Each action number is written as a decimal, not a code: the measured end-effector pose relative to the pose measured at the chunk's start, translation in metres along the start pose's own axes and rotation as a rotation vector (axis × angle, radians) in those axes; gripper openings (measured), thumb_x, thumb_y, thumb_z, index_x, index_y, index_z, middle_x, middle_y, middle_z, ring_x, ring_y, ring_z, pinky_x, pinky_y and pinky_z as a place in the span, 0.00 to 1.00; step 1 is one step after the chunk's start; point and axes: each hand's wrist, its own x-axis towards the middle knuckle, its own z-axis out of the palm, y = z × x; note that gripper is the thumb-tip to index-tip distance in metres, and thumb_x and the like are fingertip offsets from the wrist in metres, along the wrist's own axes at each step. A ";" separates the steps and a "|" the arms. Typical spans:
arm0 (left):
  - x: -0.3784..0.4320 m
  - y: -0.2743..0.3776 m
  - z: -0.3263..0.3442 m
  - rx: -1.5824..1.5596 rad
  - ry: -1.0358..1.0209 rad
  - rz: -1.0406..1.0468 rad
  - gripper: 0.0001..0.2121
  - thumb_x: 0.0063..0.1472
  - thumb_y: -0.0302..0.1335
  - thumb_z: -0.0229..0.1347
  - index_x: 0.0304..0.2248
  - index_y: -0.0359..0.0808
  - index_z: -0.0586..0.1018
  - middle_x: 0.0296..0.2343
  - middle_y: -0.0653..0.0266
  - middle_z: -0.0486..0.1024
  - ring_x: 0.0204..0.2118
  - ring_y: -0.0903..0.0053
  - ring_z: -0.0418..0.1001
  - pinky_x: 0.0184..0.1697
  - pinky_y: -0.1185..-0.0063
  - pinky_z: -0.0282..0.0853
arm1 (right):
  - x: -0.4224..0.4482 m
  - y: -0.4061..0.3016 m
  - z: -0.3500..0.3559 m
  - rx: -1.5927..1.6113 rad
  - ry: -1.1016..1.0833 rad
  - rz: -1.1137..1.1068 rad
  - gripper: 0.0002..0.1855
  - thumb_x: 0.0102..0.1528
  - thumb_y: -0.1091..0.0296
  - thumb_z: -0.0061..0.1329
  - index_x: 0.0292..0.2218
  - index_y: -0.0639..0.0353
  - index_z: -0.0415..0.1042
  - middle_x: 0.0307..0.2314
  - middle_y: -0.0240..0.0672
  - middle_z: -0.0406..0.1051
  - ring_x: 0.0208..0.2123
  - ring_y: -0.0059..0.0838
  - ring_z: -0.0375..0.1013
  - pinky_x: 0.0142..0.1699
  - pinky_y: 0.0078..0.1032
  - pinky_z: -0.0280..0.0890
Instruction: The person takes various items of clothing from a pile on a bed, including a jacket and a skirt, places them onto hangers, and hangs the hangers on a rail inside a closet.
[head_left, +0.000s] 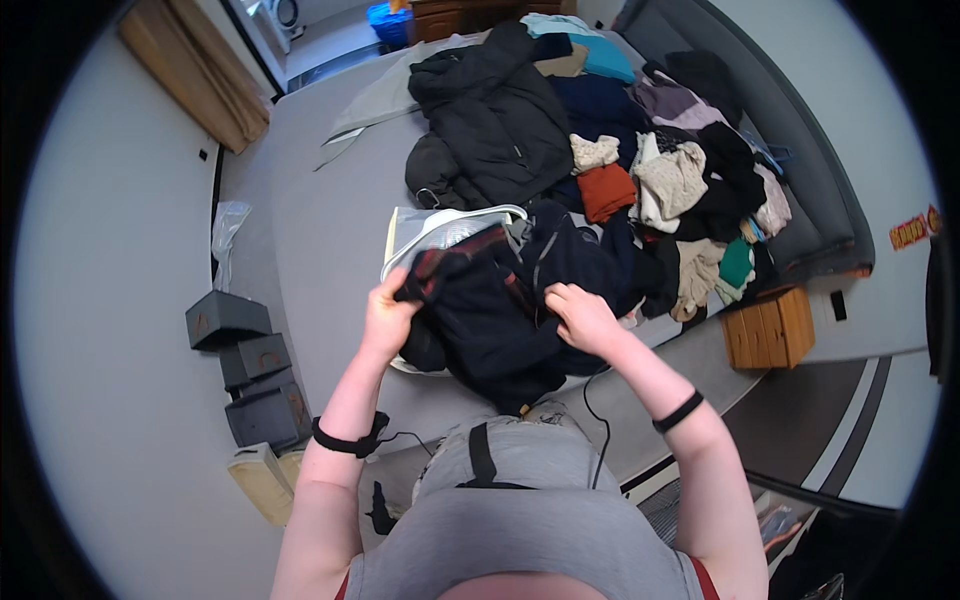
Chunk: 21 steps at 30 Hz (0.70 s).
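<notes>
A dark navy garment with red striped trim (487, 322) is spread at the bed's near edge. My left hand (391, 311) grips its upper left part beside the red trim. On its right side, my right hand (577, 315) pinches the dark fabric near a zip. A white plastic hanger (450, 217) lies just beyond the garment, partly covered by it, over a clear plastic package (405, 225) with a pale yellow edge. Whether the hanger is inside the garment is hidden. A black puffer jacket (495, 120) lies farther back on the bed.
Piled clothes cover the bed's right side, including a folded rust-red garment (606, 192) and a cream patterned one (673, 180). Grey fabric storage boxes (266, 416) stand on the floor at left. A small wooden cabinet (772, 328) stands at right. Thin cables run from the armbands.
</notes>
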 end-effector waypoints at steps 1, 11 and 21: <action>0.010 0.005 0.002 -0.059 0.022 0.004 0.17 0.39 0.10 0.44 0.32 0.31 0.71 0.29 0.68 0.69 0.33 0.82 0.65 0.40 0.85 0.57 | -0.014 -0.010 0.002 -0.021 0.023 0.081 0.14 0.33 0.74 0.45 0.26 0.59 0.60 0.27 0.33 0.59 0.31 0.33 0.62 0.31 0.27 0.61; 0.034 0.063 0.041 -0.016 -0.295 0.352 0.09 0.44 0.14 0.48 0.28 0.30 0.72 0.26 0.67 0.69 0.31 0.81 0.64 0.37 0.85 0.57 | -0.077 -0.063 0.058 0.535 0.078 0.420 0.10 0.41 0.65 0.46 0.24 0.60 0.60 0.22 0.38 0.61 0.24 0.36 0.66 0.28 0.29 0.61; -0.036 0.112 -0.001 0.052 -0.325 0.561 0.03 0.44 0.19 0.50 0.23 0.31 0.72 0.24 0.63 0.69 0.28 0.78 0.63 0.33 0.83 0.58 | -0.049 -0.010 0.008 0.500 0.445 0.207 0.42 0.31 0.59 0.55 0.45 0.61 0.48 0.42 0.45 0.49 0.46 0.39 0.48 0.48 0.29 0.48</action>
